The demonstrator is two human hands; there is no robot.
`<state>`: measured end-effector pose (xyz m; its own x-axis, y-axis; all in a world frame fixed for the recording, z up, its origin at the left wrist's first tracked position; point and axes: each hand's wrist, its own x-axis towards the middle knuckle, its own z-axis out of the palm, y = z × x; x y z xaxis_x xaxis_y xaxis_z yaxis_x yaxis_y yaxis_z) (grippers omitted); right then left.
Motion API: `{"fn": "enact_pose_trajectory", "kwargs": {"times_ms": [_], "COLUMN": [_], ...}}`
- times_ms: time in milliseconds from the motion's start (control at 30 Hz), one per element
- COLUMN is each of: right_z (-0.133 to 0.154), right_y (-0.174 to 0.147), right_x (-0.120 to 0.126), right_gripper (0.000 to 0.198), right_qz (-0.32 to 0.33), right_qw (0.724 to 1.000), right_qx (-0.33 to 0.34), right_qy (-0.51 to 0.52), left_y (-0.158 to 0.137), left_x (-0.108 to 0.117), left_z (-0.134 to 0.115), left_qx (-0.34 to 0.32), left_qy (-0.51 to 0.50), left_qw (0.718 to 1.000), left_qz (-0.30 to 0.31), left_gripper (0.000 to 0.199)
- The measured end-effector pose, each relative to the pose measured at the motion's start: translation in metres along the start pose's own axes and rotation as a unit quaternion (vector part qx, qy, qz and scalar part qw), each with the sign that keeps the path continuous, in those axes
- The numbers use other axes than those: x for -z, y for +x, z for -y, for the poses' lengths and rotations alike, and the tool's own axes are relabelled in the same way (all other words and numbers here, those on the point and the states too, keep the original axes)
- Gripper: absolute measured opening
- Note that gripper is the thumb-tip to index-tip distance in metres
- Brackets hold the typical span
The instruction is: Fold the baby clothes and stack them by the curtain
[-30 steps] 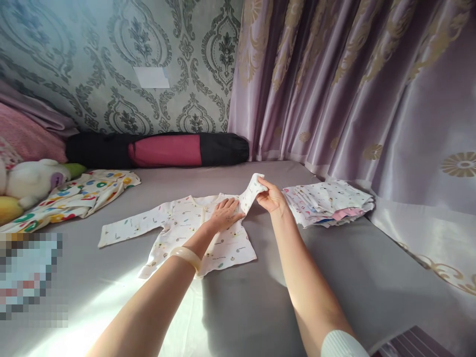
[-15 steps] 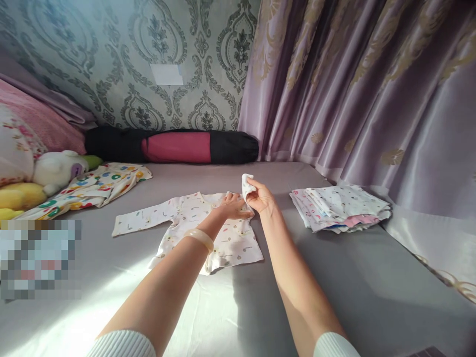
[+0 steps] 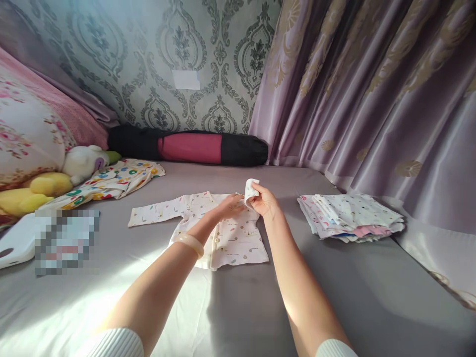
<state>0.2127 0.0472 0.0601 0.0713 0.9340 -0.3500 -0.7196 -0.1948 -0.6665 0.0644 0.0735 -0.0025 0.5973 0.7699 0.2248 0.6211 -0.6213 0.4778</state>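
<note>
A small long-sleeved baby shirt (image 3: 238,243), pale with a scattered little print and front buttons, lies spread on the bed. One sleeve (image 3: 158,212) stretches out flat to the left. My left hand (image 3: 231,205) rests on the upper part of the shirt near the right shoulder, fingers extended and partly hidden by the wrist. Just right of it, my right hand (image 3: 266,202) pinches the other sleeve's cuff (image 3: 251,191), which is raised off the bed and bent over.
A stack of folded clothes (image 3: 353,215) sits at right beside the curtain (image 3: 357,99). A black and red bolster-shaped bag (image 3: 189,148) lines the wall. At left are a colourful printed garment (image 3: 115,181), plush toys (image 3: 82,163), a white object (image 3: 24,240) and a blurred-out item (image 3: 69,243).
My view has swung a little to the left, so things appear shifted to the right. My right hand still holds the cuff up, and my left hand stays on the shirt.
</note>
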Motion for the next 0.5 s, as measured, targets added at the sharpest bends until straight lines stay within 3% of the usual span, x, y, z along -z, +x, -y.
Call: {"fn": "enact_pose_trajectory", "kwargs": {"times_ms": [233,367,500], "right_z": [-0.023,-0.036,-0.050], "right_y": [-0.002,0.002,0.006], "right_x": [-0.011,-0.018,-0.023], "right_gripper": [0.016,0.016,0.014], "right_qz": [-0.054,-0.065,-0.079], "right_qw": [0.993,0.989,0.982], "right_qx": [0.050,0.048,0.045], "right_qy": [-0.093,-0.123,-0.164], "left_y": [-0.062,-0.087,-0.099], "left_x": [0.029,0.035,0.025], "left_z": [0.039,0.050,0.053], "left_qx": [0.143,0.160,0.118], "left_qy": [0.068,0.072,0.065], "left_qw": [0.981,0.978,0.984], "left_qz": [-0.108,-0.111,-0.117], "left_gripper": [0.029,0.031,0.031]}}
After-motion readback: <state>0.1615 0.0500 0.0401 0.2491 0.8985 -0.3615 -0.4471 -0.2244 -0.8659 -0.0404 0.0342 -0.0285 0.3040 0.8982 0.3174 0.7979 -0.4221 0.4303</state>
